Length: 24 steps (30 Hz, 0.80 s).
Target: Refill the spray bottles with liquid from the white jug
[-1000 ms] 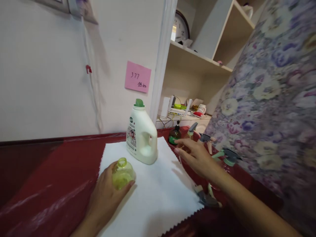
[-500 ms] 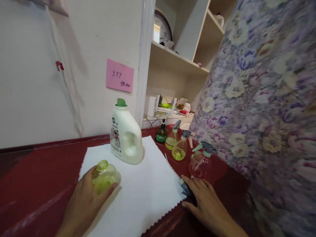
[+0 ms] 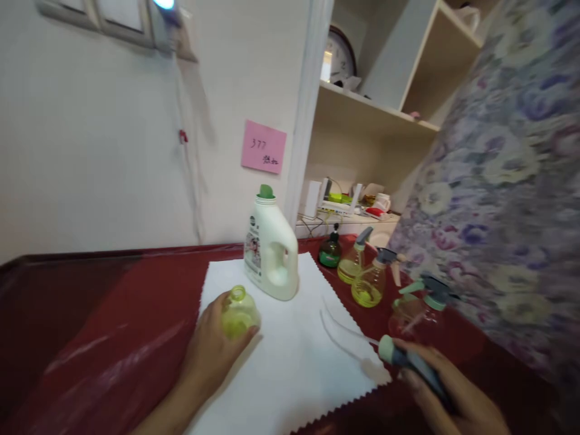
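Note:
My left hand (image 3: pixel 217 338) is closed around a small clear bottle (image 3: pixel 238 314) with yellow-green liquid inside and an uncapped neck. It stands on a white cloth (image 3: pixel 294 362) with zigzag edges. In my right hand (image 3: pixel 448 386) is a spray nozzle (image 3: pixel 408 356), grey with a pale green collar, held on its side above the cloth's right edge. Its thin curved dip tube points left over the cloth and casts a shadow there. Behind the bottle rises a pale detergent jug (image 3: pixel 272 248) with a green spout in its opening.
Right of the cloth stand a dark pump bottle (image 3: pixel 330 251), two spray bottles with yellow liquid (image 3: pixel 368 287) and a pinkish one (image 3: pixel 423 320). A red table cover (image 3: pixel 149 290) lies beneath. Floral fabric (image 3: pixel 498 199) hangs at the right; shelves (image 3: pixel 376 115) stand behind.
My right hand has picked up the spray nozzle from beside the cloth, its tube now raised. My left hand still holds the bottle. The view has shifted left.

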{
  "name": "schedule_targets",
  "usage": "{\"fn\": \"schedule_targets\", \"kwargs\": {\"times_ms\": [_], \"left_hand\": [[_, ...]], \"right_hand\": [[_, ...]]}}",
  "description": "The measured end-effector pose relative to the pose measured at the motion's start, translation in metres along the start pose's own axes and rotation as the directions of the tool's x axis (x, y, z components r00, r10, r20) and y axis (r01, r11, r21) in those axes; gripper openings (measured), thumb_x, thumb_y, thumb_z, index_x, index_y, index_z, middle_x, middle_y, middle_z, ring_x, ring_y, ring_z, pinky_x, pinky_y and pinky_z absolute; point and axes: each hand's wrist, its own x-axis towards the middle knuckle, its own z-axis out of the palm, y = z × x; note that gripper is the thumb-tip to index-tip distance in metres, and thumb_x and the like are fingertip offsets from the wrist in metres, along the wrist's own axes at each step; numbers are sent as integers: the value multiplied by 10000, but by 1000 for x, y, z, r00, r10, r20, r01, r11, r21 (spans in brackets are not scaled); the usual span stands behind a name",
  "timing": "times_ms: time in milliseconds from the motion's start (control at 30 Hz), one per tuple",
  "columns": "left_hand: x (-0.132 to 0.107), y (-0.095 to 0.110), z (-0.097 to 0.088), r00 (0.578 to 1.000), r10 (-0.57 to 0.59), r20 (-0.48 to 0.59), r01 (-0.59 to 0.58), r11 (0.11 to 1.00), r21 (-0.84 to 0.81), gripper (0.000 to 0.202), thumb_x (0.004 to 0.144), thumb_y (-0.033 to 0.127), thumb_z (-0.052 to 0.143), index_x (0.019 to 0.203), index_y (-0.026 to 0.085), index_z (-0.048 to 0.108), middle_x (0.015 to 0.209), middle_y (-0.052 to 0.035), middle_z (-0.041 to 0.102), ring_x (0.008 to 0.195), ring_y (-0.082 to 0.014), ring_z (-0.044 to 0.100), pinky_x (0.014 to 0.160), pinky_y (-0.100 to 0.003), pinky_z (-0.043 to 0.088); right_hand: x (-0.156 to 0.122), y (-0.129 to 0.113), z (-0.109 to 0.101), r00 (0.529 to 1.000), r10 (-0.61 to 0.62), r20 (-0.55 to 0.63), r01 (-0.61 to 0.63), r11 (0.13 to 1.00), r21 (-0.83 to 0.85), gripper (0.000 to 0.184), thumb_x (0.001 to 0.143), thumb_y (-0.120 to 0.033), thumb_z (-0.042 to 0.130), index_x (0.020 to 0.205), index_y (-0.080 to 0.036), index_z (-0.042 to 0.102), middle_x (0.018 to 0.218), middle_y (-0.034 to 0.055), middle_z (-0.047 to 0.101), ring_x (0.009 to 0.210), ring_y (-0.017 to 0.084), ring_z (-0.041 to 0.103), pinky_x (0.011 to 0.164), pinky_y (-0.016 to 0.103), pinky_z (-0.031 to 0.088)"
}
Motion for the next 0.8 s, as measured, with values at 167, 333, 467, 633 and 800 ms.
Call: {"fn": "schedule_targets", "kwargs": {"times_ms": [167,333,467,633,800], "left_hand": [[-8,3,0,1000,-4,3,4,1000,4,758,784,474,693,1430,192,413,1468,-142,529,1363,-345,489,1127,-497,420],[-12,5,-2,1000,8,18,-7,999,-39,732,778,382,734,1418,206,426,1437,-124,550,1327,-309,500,1116,-465,405],[-13,8,-2,1000,-3,23,4,999,-53,741,753,336,761,1410,207,444,1427,-117,560,1322,-306,496,1115,-457,396],[-14,9,-2,1000,-16,24,17,998,-62,753,732,322,775,1406,208,458,1430,-124,561,1325,-319,496,1112,-474,394],[-13,9,-2,999,-21,25,23,996,-82,758,723,345,796,1394,214,471,1419,-118,570,1319,-319,504,1105,-471,401]], "right_hand": [[63,-47,14,923,306,234,-381,819,429,416,914,-562,643,1218,-280,665,994,50,783,871,235,754,693,263,618],[125,-89,52,872,158,463,-444,652,615,372,904,-575,671,1045,-233,638,724,-15,663,667,158,659,623,253,556],[155,-104,67,796,158,584,-537,629,562,398,840,-598,726,909,-218,631,664,-35,619,574,127,609,462,204,465],[172,-102,67,732,200,651,-614,607,504,422,736,-578,818,831,-218,619,650,-35,625,531,119,592,437,205,435],[174,-104,54,716,271,643,-645,608,463,379,742,-550,822,870,-242,641,620,-37,626,498,103,545,428,187,386]]}}
